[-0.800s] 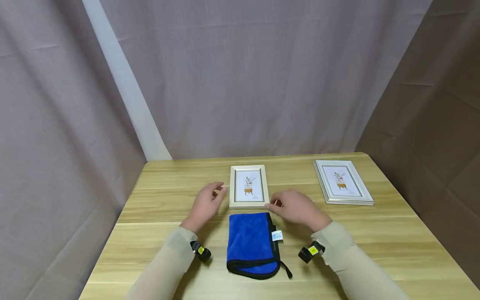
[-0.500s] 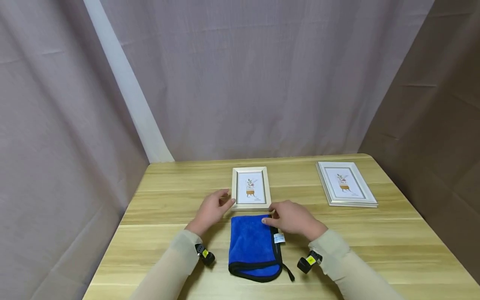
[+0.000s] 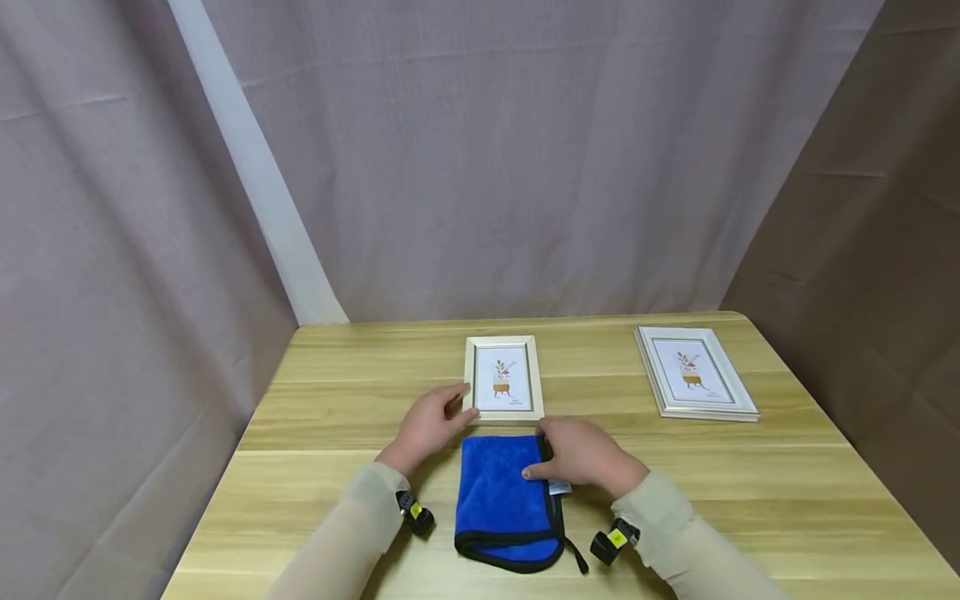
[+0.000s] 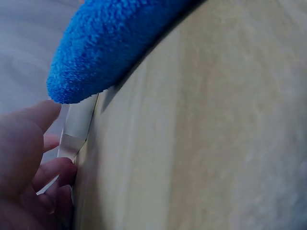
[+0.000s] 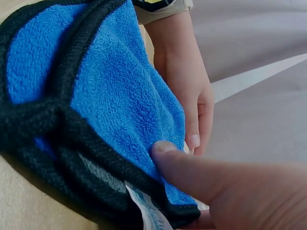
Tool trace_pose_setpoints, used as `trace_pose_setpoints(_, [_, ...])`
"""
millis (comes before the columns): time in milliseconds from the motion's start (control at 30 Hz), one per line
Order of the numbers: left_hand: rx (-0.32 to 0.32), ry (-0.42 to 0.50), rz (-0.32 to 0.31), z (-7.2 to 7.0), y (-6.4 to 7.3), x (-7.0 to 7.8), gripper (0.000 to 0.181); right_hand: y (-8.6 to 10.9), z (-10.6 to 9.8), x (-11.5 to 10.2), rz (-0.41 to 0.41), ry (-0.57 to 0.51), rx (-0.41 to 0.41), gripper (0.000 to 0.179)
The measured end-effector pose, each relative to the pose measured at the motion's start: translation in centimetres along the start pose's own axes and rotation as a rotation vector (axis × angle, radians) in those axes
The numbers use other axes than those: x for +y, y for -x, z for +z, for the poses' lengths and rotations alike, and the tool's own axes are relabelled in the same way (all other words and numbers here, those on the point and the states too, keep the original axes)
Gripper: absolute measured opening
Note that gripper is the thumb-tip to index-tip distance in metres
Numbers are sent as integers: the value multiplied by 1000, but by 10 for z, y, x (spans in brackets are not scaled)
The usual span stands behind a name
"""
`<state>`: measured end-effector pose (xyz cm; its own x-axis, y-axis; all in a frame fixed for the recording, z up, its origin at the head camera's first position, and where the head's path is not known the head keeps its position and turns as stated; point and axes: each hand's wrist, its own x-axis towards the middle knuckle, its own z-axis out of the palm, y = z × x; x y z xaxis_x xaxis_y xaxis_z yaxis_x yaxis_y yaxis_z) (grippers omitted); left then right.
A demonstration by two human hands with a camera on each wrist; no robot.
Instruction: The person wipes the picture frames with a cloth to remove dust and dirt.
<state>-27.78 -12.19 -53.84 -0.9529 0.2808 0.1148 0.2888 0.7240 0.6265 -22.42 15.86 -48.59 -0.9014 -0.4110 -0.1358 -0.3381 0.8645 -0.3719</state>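
A cream picture frame (image 3: 501, 375) with a plant-pot print lies face up mid-table. My left hand (image 3: 429, 427) is at its lower left corner, thumb over the border and fingers along the side; in the left wrist view the fingers (image 4: 60, 167) reach the frame's edge (image 4: 79, 122). Just below the frame lies a folded blue towel (image 3: 498, 492) with black trim. My right hand (image 3: 583, 454) pinches the towel's upper right corner. In the right wrist view its thumb (image 5: 168, 152) presses on the blue pile beside the white label (image 5: 147, 211), the other fingers mostly hidden beneath.
White picture frames (image 3: 693, 373), one on another, lie at the back right of the wooden table (image 3: 360, 354). Grey curtains (image 3: 510, 167) stand behind the table, with a brown one (image 3: 862, 275) on the right. Both wrists carry small black cameras.
My left hand has moved right onto the cream frame's lower left corner. The right hand has come down from the frame's lower right corner to the towel and taken hold of its corner.
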Motion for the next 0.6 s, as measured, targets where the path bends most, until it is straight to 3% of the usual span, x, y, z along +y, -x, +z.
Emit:
trace_pose_setpoints(267, [9,-54,7,1,-1,5,59,-2,2,4,-3,-76,-17,73])
trace_pose_setpoints(600, [-17,-52,-27,0,-1,3,66,-2,5,9,-105,-147,2,51])
